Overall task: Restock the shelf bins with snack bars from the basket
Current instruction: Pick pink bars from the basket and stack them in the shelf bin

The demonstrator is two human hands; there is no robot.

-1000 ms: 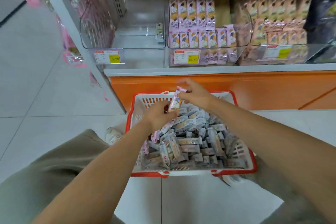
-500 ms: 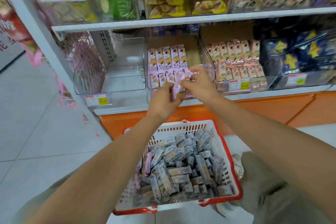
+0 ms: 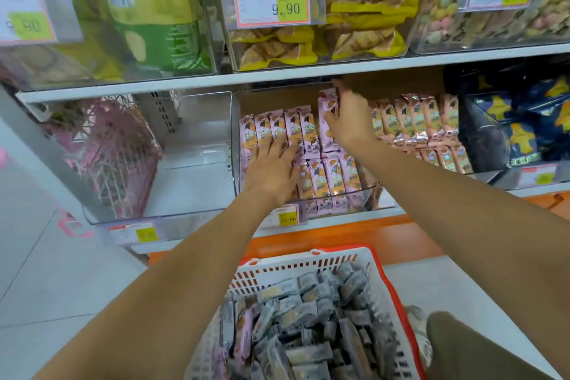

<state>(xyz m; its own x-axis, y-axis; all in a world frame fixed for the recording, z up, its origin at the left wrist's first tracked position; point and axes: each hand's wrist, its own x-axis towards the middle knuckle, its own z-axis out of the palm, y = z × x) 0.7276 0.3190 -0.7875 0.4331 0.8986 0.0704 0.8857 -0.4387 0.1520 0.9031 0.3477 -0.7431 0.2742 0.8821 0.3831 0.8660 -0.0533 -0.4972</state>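
Note:
A clear shelf bin [image 3: 367,194] on the middle shelf holds rows of upright pink snack bars [image 3: 327,177]. My left hand [image 3: 273,166] lies flat with spread fingers on the bars in the back row. My right hand [image 3: 350,120] grips one pink snack bar [image 3: 327,102] upright at the right end of that back row, thumb on its front. Below, a white basket with a red rim [image 3: 377,268] stands on the floor, full of grey and pink wrapped bars [image 3: 308,327].
An empty clear bin [image 3: 191,163] sits left of the pink bars. Another bin of pink bars [image 3: 416,120] and dark blue bags [image 3: 518,126] are to the right. The upper shelf [image 3: 277,74] carries yellow and green snack bags. My knee [image 3: 462,345] is beside the basket.
Both hands rose from above the basket into the shelf bin. The bar passed to my right hand, which now sets it in the back row; my left hand flattened onto the bars.

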